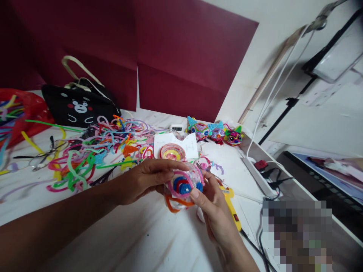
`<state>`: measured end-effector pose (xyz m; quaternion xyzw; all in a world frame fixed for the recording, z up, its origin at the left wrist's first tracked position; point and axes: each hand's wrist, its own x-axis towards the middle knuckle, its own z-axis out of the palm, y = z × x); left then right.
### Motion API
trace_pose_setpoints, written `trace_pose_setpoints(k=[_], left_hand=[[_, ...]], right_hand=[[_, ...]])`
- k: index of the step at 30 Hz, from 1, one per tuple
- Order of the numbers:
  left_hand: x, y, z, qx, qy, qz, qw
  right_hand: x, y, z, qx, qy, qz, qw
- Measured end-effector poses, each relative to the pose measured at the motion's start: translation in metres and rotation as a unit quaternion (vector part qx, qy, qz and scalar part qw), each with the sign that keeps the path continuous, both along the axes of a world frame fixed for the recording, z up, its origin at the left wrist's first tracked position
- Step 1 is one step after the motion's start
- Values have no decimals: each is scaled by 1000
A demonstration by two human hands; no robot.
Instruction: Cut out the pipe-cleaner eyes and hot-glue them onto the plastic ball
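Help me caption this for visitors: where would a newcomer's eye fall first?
Probably on the bright tangle of fuzzy stems, left of centre on the white table. Next, near the middle, the left hand and right hand hold a clear piece trimmed in pink, blue and orange. The dark red sheet filling much of the upper background also stands out.

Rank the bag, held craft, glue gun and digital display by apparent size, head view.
Largest to smallest:
1. Bag
2. Held craft, perhaps enlarged by nearness to the camera
3. Glue gun, visible part only
4. Digital display
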<state>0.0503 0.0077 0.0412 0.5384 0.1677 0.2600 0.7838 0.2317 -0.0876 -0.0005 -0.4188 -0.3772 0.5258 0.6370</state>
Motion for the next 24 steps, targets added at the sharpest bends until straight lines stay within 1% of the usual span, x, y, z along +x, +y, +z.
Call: trace_pose_setpoints(k=[4, 9, 14, 20, 24], left_hand=[[-1, -1, 1, -11, 6, -9, 1000], [-2, -2, 4, -2, 2, -26, 1000], [-2, -4, 7, 2, 15, -4, 1000], [-2, 1, 1, 17, 15, -17, 1000], [-2, -2, 5, 12, 34, 1, 999]], right_hand=[[0, -1, 1, -15, 11, -2, 1000], [0, 1, 1, -21, 21, 6, 1000], [-1, -1, 4, -22, 25, 16, 999], [-1, -2, 5, -28, 29, 10, 999], [0, -1, 3, -30, 27, 21, 999]])
